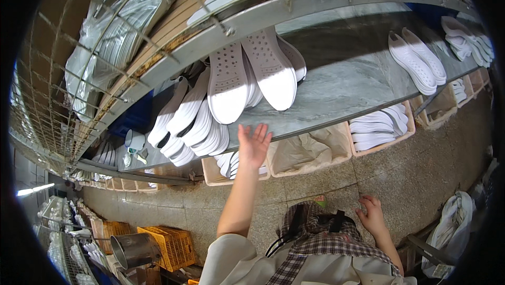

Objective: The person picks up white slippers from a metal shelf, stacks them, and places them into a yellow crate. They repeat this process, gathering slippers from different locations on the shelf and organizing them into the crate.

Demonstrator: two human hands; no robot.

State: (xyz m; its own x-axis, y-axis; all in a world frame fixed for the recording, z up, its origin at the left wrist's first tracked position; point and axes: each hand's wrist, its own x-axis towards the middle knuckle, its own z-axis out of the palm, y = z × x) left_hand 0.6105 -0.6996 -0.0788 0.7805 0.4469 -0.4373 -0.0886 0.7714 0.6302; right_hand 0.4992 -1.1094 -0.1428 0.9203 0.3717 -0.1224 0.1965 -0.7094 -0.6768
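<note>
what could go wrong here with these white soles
The left hand, open near the perforated white soles, might nudge one and shift the soles packed behind it.
The stacked soles lie close to the front edge of the grey bench, so a bump could tip some over, perhaps into the bins below.

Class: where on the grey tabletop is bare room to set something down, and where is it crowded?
The grey tabletop is bare between the clustered white soles and the separate white pair toward the right. Crowded: under that cluster, and the far right end, with more soles.
</note>
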